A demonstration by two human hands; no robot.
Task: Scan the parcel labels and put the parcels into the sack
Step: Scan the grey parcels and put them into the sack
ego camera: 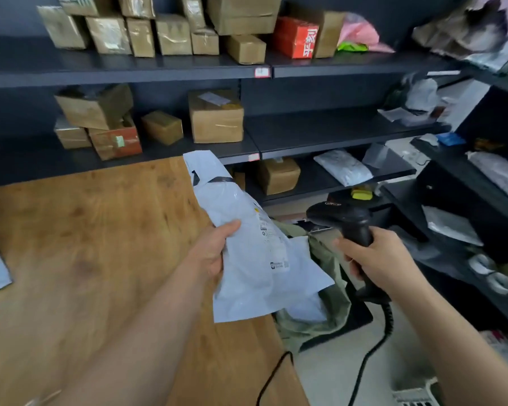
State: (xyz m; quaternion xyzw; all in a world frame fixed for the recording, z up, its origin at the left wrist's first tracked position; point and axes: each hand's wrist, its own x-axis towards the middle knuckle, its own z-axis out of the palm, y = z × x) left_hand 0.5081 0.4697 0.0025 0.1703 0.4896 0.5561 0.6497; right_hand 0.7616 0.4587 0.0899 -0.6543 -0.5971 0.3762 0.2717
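Head view: the dark shelves (159, 68) fill the upper half of the frame, stacked with cardboard boxes on the left and soft bags on the right. Below them, the wooden surface (85, 244) takes the lower left. Past its right edge, in the lower centre, the olive sack (336, 300) slumps with its mouth turned up towards you.

You hold the white parcel (247, 224) in the air at frame centre, its lower end hanging over the sack's mouth. Your left hand (211, 253) pinches its left edge, thumb pressed on the front face and fingers tucked behind. Your right hand (376, 259) is curled round the handle of the black scanner (343, 218), just right of the parcel, with the scanner head turned towards the parcel. The printed label (273, 241) sits on the parcel's right half, facing up.

This looks like the scanning step, with the drop into the sack not yet done. The next move likely calls for squaring the scanner head to the label, perhaps flattening the creased film so the code reads. Once it registers, loosen your left thumb and let the parcel fall straight down; the sack is directly below.
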